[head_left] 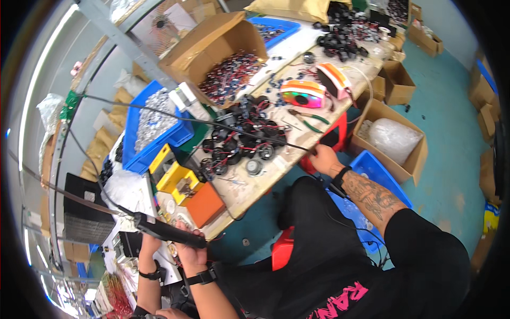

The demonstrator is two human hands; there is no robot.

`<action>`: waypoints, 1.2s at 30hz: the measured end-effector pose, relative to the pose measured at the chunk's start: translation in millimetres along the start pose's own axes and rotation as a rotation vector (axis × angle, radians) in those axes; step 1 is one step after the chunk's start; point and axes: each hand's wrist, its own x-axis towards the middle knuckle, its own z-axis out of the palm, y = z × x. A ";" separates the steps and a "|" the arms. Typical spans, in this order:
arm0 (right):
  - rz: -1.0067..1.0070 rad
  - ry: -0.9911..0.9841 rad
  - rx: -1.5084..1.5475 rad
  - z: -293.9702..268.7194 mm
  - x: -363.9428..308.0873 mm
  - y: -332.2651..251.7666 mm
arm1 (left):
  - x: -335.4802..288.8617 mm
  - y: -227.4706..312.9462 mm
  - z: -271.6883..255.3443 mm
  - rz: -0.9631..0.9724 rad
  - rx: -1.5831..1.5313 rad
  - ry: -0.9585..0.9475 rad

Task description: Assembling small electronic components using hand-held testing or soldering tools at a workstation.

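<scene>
My right hand (324, 161), on a tattooed forearm with a black wrist strap, is by the bench's front edge with curled fingers. A long black cable (228, 126) runs to its fingertips; what they grip is hidden. My left hand (190, 256), also strapped at the wrist, is at the lower left by an orange box (206, 205). A black stick-shaped tool (169, 231) on a cord crosses in front of it and hides part of its fingers; whether I grip it is unclear. Another person's hand (149, 243) is beside it, also partly behind the tool.
On the bench are black round parts with red wires (241, 135), green-handled pliers (313, 123) and a lit orange-and-white device (302, 94). A large carton (212, 40) and blue bin (183, 133) stand behind. Cartons (417, 159) and a blue crate (390, 181) occupy the floor at right.
</scene>
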 end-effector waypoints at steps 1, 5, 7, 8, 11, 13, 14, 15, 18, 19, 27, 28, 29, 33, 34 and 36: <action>-0.015 0.024 0.056 1.1 -0.9 0.6 | 4.9 -1.1 -8.0 -0.013 -0.023 0.007; -0.080 0.048 0.098 8.5 -7.1 0.4 | 1.3 0.7 -15.4 0.045 0.001 0.040; -0.149 0.090 0.099 13.0 -12.6 5.8 | 8.1 -3.5 -23.8 0.050 0.013 0.033; -0.186 0.130 0.106 16.4 -15.4 6.9 | 7.4 -6.2 -21.3 0.041 -0.010 0.052; -0.081 0.003 0.023 9.6 -27.4 0.7 | -6.7 -0.4 -1.4 0.022 -0.033 0.054; -0.014 -0.058 0.044 10.1 -32.1 -8.2 | -11.0 1.9 3.9 0.044 -0.020 0.050; 0.018 -0.102 0.088 12.0 -34.2 -10.7 | -10.2 0.7 1.9 0.062 -0.003 0.067; 0.060 -0.141 0.125 10.9 -36.6 -9.3 | -6.8 -0.1 3.3 0.068 0.014 0.077; -0.038 -0.103 0.201 49.1 -28.9 21.3 | -5.8 1.0 0.0 0.066 -0.034 0.082; -0.054 -0.103 0.273 51.7 -30.2 16.3 | -6.5 2.0 -2.8 0.045 -0.029 0.066; -0.040 -0.026 0.188 19.3 -44.1 -38.9 | -5.9 3.9 -4.3 0.043 0.092 0.008; -0.020 -0.001 0.224 13.8 -44.8 -39.4 | -3.8 2.0 -0.7 0.039 0.093 -0.011; -0.016 -0.003 0.189 12.4 -48.3 -31.9 | -1.9 -1.3 1.7 0.018 0.104 0.000; -0.089 0.009 0.185 13.0 -46.1 -39.1 | -9.0 0.9 1.0 0.024 0.073 0.012; -0.120 0.011 0.179 16.4 -44.2 -42.3 | -12.7 2.9 -2.2 0.031 0.057 0.018; -0.142 0.030 0.173 12.3 -43.5 -47.7 | -12.1 3.6 -0.9 0.034 0.061 0.010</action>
